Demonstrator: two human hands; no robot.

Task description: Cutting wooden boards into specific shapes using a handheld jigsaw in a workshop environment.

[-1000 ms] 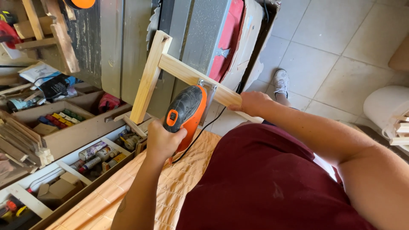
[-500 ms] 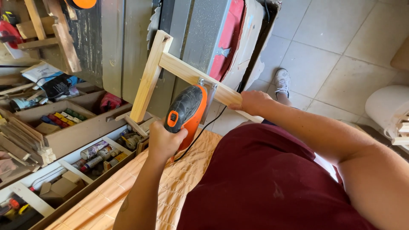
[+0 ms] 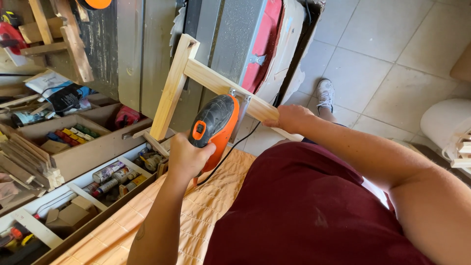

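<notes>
Left hand point(image 3: 189, 158): fingers wrapped tight around the rear grip of the drill point(image 3: 214, 125), an orange and black corded power tool. Its nose points up and right, against a small metal bracket point(image 3: 240, 93) on the rail point(image 3: 230, 90). A black cord point(image 3: 230, 149) trails down from the tool, over the quilt point(image 3: 196, 216).

Right hand point(image 3: 289, 118): closed over the right part of the rail, thumb side toward the drill. It sits just right of the bracket.

The frame is two pale wood pieces joined at a corner. The rail runs from top left down to right. The leg point(image 3: 171, 88) drops from the corner toward the near left; its lower end rests near the edge of the shelf point(image 3: 98, 147).

Frame position: centre of view, above the person's lap, in front of a grey table saw point(image 3: 230, 39) with a red side panel.

Left: open wooden compartments holding tubes point(image 3: 110, 174), small boxes and coloured bits. Scrap wood is stacked at far left.

Right: tiled floor point(image 3: 382, 59), one white shoe point(image 3: 325, 93), a white roll point(image 3: 444, 125). The person wears a dark red shirt point(image 3: 314, 206).
</notes>
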